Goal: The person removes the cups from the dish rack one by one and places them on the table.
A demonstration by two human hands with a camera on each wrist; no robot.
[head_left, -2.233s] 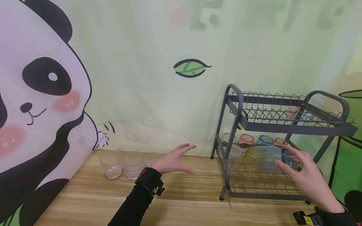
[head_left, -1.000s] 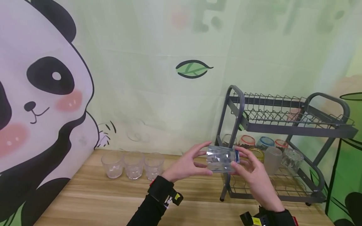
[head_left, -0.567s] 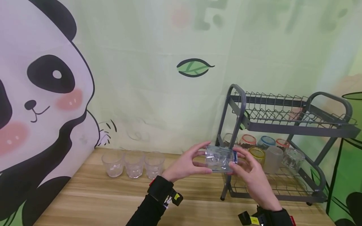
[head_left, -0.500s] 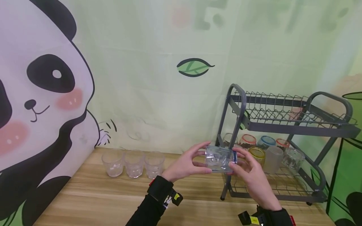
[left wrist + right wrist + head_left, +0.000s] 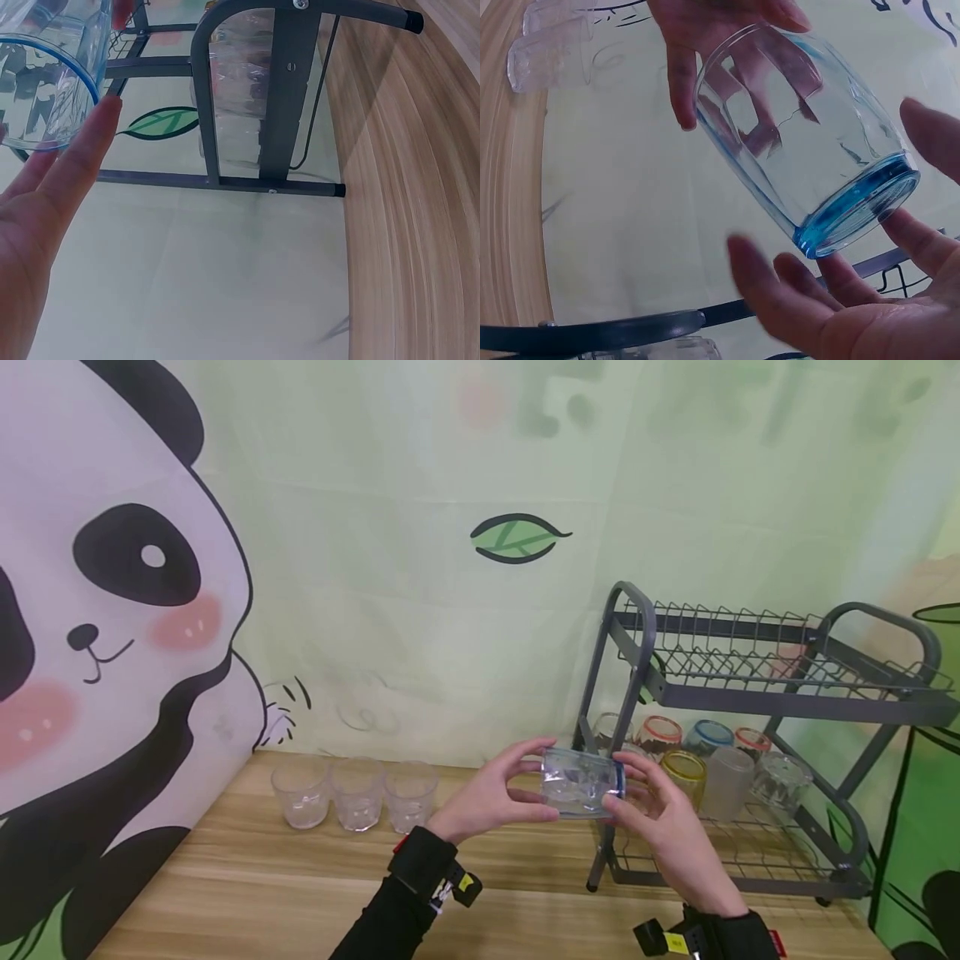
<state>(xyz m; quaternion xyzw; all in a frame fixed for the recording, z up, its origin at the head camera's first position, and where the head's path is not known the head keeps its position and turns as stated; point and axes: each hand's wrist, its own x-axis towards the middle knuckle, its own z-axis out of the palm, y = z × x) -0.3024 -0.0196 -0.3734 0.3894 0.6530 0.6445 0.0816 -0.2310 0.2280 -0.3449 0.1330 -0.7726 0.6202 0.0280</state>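
Note:
A clear drinking glass (image 5: pixel 576 783) with a blue base lies sideways in the air between my two hands, in front of the rack's left end. Its open rim faces left. Thumb and fingers of my left hand (image 5: pixel 491 797) hold the rim end; the left wrist view shows a fingertip against the rim. My right hand (image 5: pixel 671 827) holds the other end, its fingers around the blue base (image 5: pixel 862 202) in the right wrist view. To the left, three clear glasses (image 5: pixel 357 795) stand upright in a row on the wooden table (image 5: pixel 247 893).
A dark two-tier dish rack (image 5: pixel 757 700) stands on the right. Several upturned glasses sit on its lower tier, including a yellow glass (image 5: pixel 684 774), a frosted glass (image 5: pixel 727 783) and a blue-based glass (image 5: pixel 708 737). A panda-printed cloth (image 5: pixel 360 568) hangs behind.
My right hand has brought the glass left from the rack's lower tier. My left hand has moved right and taken its rim end. Over the last half second both hands have hardly moved.

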